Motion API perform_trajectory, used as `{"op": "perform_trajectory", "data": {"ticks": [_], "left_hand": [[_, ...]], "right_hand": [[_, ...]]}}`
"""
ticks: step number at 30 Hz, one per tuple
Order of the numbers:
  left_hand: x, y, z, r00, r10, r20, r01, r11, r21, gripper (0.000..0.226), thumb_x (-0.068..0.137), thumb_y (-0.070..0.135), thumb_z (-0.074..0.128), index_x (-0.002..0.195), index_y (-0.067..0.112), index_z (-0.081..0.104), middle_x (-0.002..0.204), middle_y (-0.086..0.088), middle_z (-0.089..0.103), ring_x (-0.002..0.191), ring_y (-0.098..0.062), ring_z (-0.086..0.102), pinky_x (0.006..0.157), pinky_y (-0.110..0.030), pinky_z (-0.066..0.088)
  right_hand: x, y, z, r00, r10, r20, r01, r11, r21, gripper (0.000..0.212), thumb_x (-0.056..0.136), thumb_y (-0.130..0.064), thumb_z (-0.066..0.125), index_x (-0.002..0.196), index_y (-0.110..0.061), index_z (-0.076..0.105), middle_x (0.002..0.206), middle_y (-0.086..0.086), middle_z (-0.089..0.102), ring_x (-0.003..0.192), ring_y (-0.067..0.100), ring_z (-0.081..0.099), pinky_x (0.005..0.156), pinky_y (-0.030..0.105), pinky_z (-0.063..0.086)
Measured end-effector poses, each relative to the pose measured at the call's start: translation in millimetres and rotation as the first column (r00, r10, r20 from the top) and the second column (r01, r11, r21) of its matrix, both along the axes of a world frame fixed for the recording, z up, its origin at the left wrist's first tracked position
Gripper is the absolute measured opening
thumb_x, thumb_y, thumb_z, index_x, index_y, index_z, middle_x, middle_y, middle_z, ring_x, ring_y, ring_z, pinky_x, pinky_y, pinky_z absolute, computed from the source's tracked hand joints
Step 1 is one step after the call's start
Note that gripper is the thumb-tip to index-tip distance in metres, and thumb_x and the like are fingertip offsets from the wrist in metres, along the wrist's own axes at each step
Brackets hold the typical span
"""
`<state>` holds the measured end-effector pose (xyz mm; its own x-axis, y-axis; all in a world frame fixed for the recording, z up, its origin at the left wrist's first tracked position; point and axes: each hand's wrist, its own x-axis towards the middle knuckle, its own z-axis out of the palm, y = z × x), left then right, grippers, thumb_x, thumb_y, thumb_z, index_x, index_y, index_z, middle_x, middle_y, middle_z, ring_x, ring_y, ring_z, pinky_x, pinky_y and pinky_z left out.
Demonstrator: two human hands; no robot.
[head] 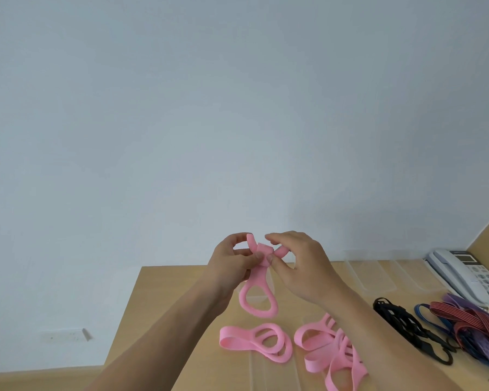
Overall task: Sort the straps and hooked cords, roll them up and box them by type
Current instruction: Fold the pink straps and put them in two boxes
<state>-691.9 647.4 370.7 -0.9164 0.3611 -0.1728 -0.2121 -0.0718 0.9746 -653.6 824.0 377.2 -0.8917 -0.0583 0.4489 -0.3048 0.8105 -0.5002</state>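
I hold one pink strap up above the wooden table. My left hand and my right hand both pinch its knotted top, and a loop hangs down from it. More pink straps lie on the table below: a looped one and a loose heap partly hidden by my right forearm. At the right lie black hooked cords and a tangle of red, blue and purple hooked cords.
Clear plastic boxes stand at the back of the table against the wall. A grey-white desk phone sits at the far right. Another clear box lies under the pink straps. The table's left edge runs diagonally.
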Motion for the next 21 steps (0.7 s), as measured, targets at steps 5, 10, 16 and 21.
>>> {"op": "perform_trajectory", "data": {"ticks": [5, 10, 16, 21], "left_hand": [[-4, -10, -2, 0.999, -0.005, -0.048, 0.003, 0.999, -0.039, 0.042, 0.092, 0.002, 0.072, 0.126, 0.02, 0.056, 0.106, -0.01, 0.078, 0.101, -0.036, 0.074, 0.101, -0.057, 0.053], [-2, -18, 3, 0.998, -0.061, -0.015, 0.06, 0.997, -0.047, 0.048, 0.075, 0.016, 0.074, 0.122, 0.014, 0.062, 0.109, -0.012, 0.077, 0.103, -0.032, 0.074, 0.102, -0.053, 0.054], [-1, -26, 8, 0.988, -0.152, 0.029, 0.155, 0.978, -0.143, 0.033, 0.095, 0.03, 0.065, 0.099, -0.001, 0.072, 0.091, -0.017, 0.076, 0.081, -0.037, 0.069, 0.093, -0.048, 0.057], [1, -32, 12, 0.983, -0.17, 0.064, 0.174, 0.983, -0.055, 0.047, 0.098, 0.051, 0.059, 0.104, 0.01, 0.081, 0.105, -0.02, 0.077, 0.091, -0.03, 0.075, 0.095, -0.043, 0.059]], "right_hand": [[-2, -10, 1, 0.989, 0.085, 0.121, -0.087, 0.996, 0.019, 0.011, 0.092, -0.025, 0.066, 0.103, -0.025, 0.07, 0.092, -0.013, 0.063, 0.092, 0.009, 0.056, 0.083, 0.033, 0.048], [-3, -18, 1, 0.996, 0.044, 0.081, -0.036, 0.995, -0.095, 0.011, 0.089, -0.017, 0.072, 0.096, -0.026, 0.07, 0.09, -0.013, 0.065, 0.085, 0.009, 0.06, 0.075, 0.031, 0.051], [-5, -25, 1, 1.0, -0.014, 0.025, 0.018, 0.983, -0.182, 0.014, 0.084, -0.014, 0.075, 0.092, -0.026, 0.072, 0.088, -0.015, 0.067, 0.086, 0.011, 0.062, 0.075, 0.034, 0.055], [-4, -36, -6, 0.992, -0.05, -0.113, 0.043, 0.997, -0.063, 0.021, 0.078, -0.011, 0.075, 0.094, -0.023, 0.071, 0.09, -0.016, 0.061, 0.082, 0.007, 0.058, 0.072, 0.03, 0.051]]}}
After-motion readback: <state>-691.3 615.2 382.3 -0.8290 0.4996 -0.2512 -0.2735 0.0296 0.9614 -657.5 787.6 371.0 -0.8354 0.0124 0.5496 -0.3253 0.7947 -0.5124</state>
